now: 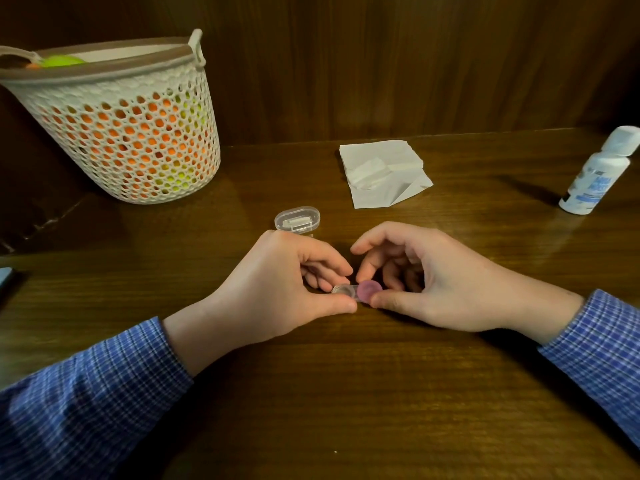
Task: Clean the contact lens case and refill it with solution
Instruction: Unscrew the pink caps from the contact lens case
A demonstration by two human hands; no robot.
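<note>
A small contact lens case (347,290) lies between both hands at the middle of the wooden table (346,393). Its left well shows clear and uncapped; the right well carries a pink round cap (369,289). My left hand (284,289) pinches the clear left end between thumb and fingers. My right hand (426,282) pinches the pink cap with thumb and curled fingers. A white solution bottle (599,171) with its cap on stands at the far right. A folded white tissue (382,173) lies behind the hands.
A clear oval plastic box (297,220) sits just behind my left hand. A white mesh basket (121,123) holding orange and green items stands at the back left. A dark flat object (5,277) pokes in at the left edge. Wooden panelling closes the back.
</note>
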